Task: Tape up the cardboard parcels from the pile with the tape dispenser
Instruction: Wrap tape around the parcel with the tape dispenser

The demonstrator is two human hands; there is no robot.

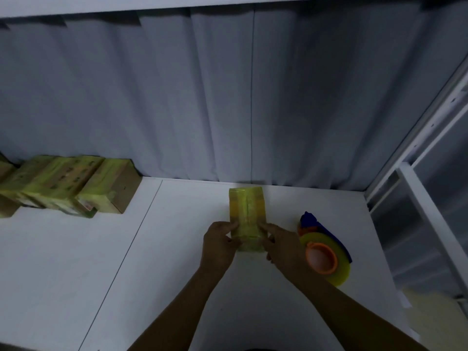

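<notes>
- A small cardboard parcel wrapped in yellowish tape [247, 214] is lying lengthwise at the centre of the frame on the white desk [177, 249].
- The left hand [219, 243] is pinching the parcel's near left edge, its grip closed on it.
- The right hand [283, 245] is gripping the near right edge, fingers curled.
- The blue-and-orange tape dispenser with a yellow roll [323, 252] is lying just right of the right hand.
- The pile of taped cardboard parcels [63, 184] is sitting at the left edge, well apart.
</notes>
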